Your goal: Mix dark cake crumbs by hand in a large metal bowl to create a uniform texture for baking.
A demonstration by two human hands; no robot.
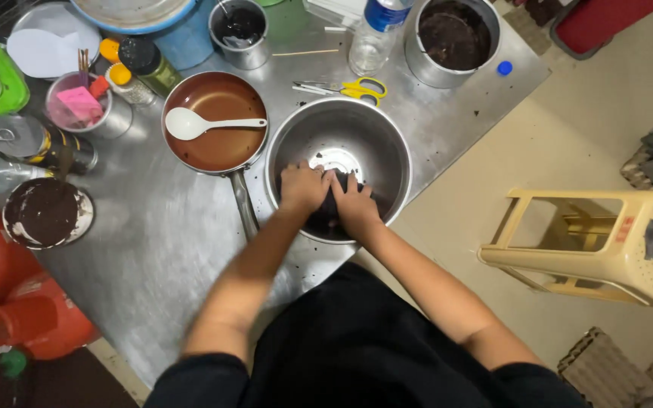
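Both of my hands are down inside a large steel mixing bowl (376, 132) on a metal table. My left hand (302, 187) and my right hand (357, 202) press side by side on a dark lump of dough (328, 214) at the bowl's near side. The fingers of both curl over the lump, which is mostly hidden beneath them. The bowl's far half is bare and shiny.
A copper-coloured pan (217, 125) with a white spoon (187, 123) sits left of the bowl. Yellow-handled scissors (349, 89), a plastic bottle (376, 34), a steel pot of dark mix (453, 38) and jars stand behind. A beige plastic stool (598, 245) lies right, red containers (9, 302) left.
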